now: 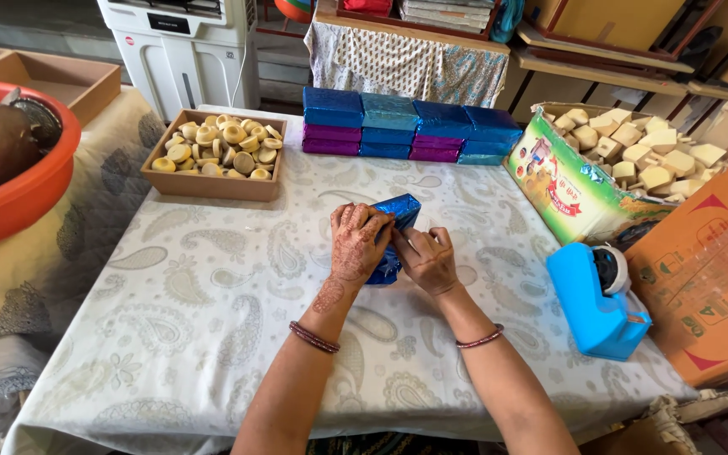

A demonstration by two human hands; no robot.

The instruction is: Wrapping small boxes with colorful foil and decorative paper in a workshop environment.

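Wrapping step in hand, by the look of it: both hands pressed a blue foil-wrapped block (396,236) at mid counter (212,320), block tilted up on its edge. Left hand (355,240) lay curled over the block's left side, fingers closed down on the foil. Right hand (427,257) sat just beside it, fingers bent and pinching the foil at the lower right end. Both had hold of the block; neither was spread open. Judged: the end fold was being tucked, so the next move called for a firm crease held flat and something to seal it; the blue tape dispenser (597,299) stood near, to the right.

Packages: a stack of wrapped blocks (406,126), blue on top and purple below, lined the counter's far edge. A shallow brown tray of round yellow pieces (212,152) sat far left. A green printed carton (575,190) of pale square bars stood far right, tilted. An orange cardboard box (709,286) with red triangle marks sat at the right edge. An orange-red tub (18,194) stood off to the left.
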